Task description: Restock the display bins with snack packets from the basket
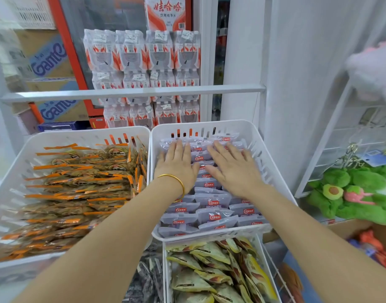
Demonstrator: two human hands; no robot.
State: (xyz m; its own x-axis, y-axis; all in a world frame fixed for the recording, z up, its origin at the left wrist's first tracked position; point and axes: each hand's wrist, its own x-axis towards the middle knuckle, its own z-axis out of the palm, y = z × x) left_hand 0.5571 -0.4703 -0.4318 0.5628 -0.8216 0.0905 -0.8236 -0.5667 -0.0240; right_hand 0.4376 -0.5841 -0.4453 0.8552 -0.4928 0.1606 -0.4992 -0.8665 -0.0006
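A white slotted display bin on the upper right holds rows of pale purple snack packets with red labels. My left hand lies flat, palm down, on the packets at the bin's far left, a gold bangle on its wrist. My right hand lies flat beside it on the packets toward the right, fingers straight and spread. Neither hand grips a packet. No basket of stock is plainly in view.
A second white bin on the left holds orange-edged brown packets. Below, a lower bin holds yellow packets, with dark packets to its left. Bottled water packs stand behind. Green plush toys and a wire rack are on the right.
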